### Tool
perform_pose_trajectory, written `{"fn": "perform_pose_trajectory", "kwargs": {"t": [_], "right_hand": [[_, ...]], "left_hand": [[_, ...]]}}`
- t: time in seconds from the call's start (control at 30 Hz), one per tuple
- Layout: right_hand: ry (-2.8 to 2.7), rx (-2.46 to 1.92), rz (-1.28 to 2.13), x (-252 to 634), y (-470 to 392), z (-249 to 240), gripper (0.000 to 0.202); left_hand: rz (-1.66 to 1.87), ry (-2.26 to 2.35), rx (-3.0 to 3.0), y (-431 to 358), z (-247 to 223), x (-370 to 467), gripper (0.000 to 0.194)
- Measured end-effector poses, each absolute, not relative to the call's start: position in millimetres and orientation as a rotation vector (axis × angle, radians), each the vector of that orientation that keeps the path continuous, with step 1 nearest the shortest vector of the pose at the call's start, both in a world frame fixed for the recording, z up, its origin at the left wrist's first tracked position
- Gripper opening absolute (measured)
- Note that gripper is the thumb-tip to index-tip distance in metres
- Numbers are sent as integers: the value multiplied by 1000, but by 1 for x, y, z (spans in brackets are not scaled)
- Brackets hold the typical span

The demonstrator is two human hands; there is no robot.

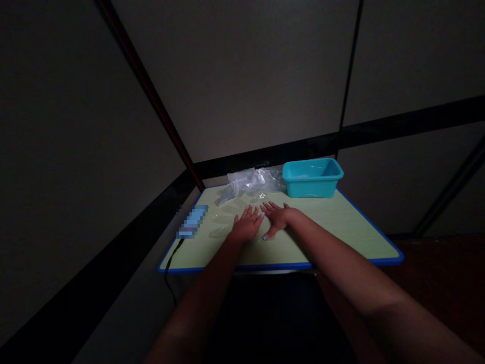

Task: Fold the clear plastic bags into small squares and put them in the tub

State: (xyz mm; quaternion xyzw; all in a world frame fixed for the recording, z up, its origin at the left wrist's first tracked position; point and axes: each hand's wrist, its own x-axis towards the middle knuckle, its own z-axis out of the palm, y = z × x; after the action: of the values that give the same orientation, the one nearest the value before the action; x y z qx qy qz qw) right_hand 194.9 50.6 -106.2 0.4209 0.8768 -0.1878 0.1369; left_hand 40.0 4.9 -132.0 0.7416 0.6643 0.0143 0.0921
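Observation:
A thin clear plastic glove (220, 232) lies spread on the table, its finger-like lobes pointing left and away from me. My left hand (247, 226) rests palm down on it with the fingers stretched out. Close by on the right, my right hand (277, 217) is also flat and palm down, fingers forward and thumb out toward the left hand. Both hands cover the middle of the glove, so that part is hidden. Neither hand grips anything.
A crumpled clear plastic bag (255, 181) lies at the back of the table (352, 232). Beside it stands a turquoise plastic basin (312, 189). At the left edge is a blurred-out phone-like object (193, 221) with a dark cable (170, 260). Walls rise behind and left.

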Motion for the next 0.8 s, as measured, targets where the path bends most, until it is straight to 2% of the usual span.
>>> {"fn": "perform_pose_trajectory", "kwargs": {"t": [0.47, 0.8], "right_hand": [[2538, 1214, -554, 197, 52, -108, 136], [2535, 1212, -576, 198, 50, -105, 134]], "left_hand": [[-36, 2178, 2114, 9, -134, -32, 65], [-29, 2253, 2080, 11, -140, -46, 70]]}}
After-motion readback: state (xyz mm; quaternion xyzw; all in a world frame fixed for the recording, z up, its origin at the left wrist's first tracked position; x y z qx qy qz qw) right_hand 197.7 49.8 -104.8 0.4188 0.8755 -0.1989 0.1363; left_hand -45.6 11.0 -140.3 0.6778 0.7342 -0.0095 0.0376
